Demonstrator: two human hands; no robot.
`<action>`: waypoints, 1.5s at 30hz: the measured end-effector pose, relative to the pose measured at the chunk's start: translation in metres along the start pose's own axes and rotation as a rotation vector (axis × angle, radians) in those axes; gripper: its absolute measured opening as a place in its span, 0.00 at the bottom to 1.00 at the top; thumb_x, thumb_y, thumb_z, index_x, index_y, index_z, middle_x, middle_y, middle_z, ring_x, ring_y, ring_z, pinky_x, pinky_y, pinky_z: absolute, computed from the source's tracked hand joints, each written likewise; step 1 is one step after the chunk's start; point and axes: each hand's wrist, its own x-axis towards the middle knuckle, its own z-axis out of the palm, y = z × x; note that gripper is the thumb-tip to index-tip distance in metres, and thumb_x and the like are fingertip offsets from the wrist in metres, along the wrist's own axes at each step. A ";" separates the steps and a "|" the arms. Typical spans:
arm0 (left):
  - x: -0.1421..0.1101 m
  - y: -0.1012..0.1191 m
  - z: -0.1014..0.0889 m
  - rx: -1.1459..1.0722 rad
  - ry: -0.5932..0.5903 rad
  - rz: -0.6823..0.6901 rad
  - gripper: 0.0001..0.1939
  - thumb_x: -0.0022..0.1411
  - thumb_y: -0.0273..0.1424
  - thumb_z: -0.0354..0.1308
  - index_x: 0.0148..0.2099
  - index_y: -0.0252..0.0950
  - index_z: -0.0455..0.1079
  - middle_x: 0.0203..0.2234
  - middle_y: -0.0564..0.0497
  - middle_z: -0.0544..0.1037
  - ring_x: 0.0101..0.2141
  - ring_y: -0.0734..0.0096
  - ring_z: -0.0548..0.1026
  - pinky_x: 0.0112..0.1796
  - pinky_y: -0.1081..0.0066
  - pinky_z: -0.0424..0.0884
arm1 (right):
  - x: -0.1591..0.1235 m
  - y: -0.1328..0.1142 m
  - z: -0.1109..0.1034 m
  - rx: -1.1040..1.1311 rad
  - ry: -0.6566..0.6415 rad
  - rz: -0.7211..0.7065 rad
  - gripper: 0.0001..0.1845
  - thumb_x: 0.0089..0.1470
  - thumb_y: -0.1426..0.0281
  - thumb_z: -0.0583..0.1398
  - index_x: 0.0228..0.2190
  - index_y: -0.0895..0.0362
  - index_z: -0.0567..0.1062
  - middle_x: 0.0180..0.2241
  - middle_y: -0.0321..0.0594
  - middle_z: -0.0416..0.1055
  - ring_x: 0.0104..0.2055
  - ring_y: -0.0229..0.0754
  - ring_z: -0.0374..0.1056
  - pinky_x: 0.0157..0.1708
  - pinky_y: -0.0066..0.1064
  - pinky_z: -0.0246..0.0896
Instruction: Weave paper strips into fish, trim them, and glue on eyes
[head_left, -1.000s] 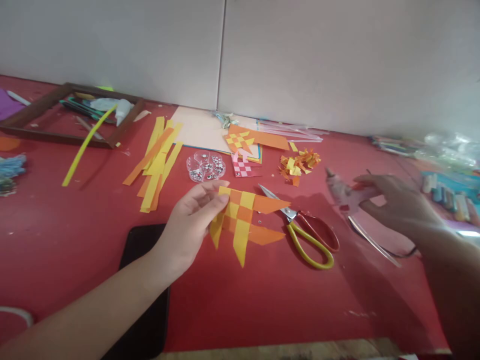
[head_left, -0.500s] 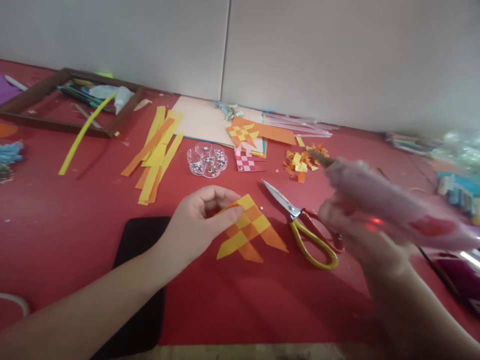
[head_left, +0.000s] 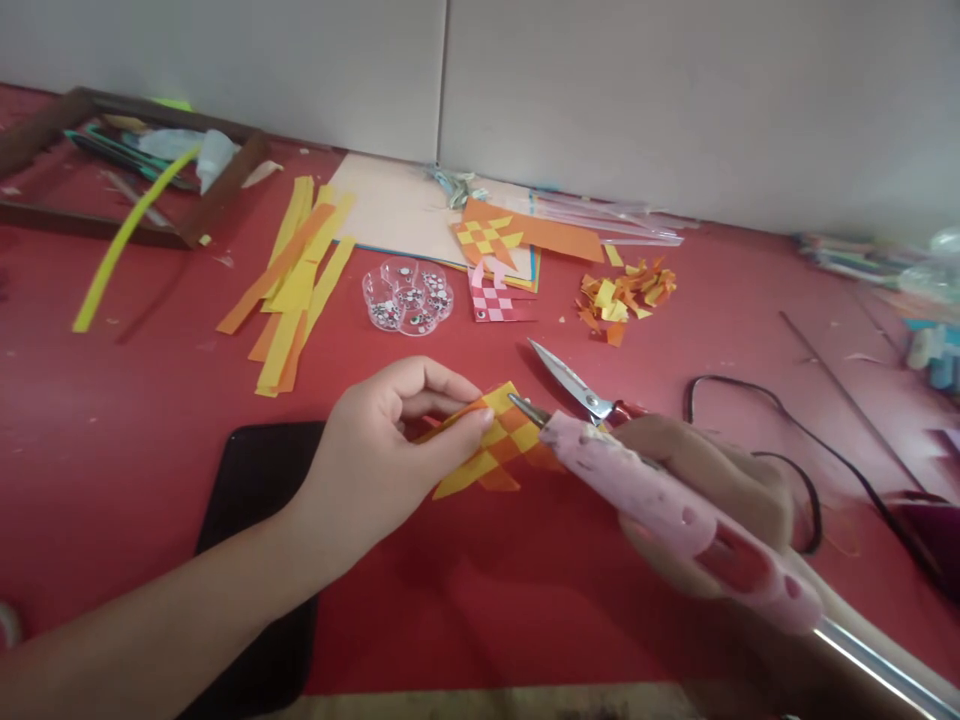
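Note:
My left hand (head_left: 390,455) pinches a woven orange-and-yellow paper fish (head_left: 499,445) by its left end, just above the red table (head_left: 525,600). My right hand (head_left: 712,490) grips a pink hot glue gun (head_left: 675,520). The gun's metal nozzle points left and rests at the top of the woven fish, close to my left fingertips. A black cord (head_left: 757,410) trails from the gun across the table to the right. Scissors (head_left: 574,385) with a red handle lie just behind the fish, partly hidden by my right hand.
Yellow and orange paper strips (head_left: 296,280) lie at the left, beside a clear tray of googly eyes (head_left: 409,297). Two other woven fish (head_left: 491,265), cream card (head_left: 390,215) and paper scraps (head_left: 626,295) sit behind. A wooden frame (head_left: 112,165) stands far left, a black phone (head_left: 255,560) under my left forearm.
My right hand picked up the glue gun from the right side and brought it left and down until its nozzle reached the woven fish. My left hand turned the fish and kept hold of it.

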 end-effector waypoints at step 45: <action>-0.010 -0.003 0.001 0.232 0.106 0.226 0.06 0.61 0.36 0.63 0.35 0.42 0.71 0.30 0.54 0.80 0.26 0.71 0.78 0.25 0.73 0.70 | -0.003 0.004 -0.003 -0.032 0.039 -0.118 0.08 0.54 0.75 0.57 0.37 0.53 0.69 0.22 0.32 0.68 0.18 0.34 0.61 0.18 0.29 0.53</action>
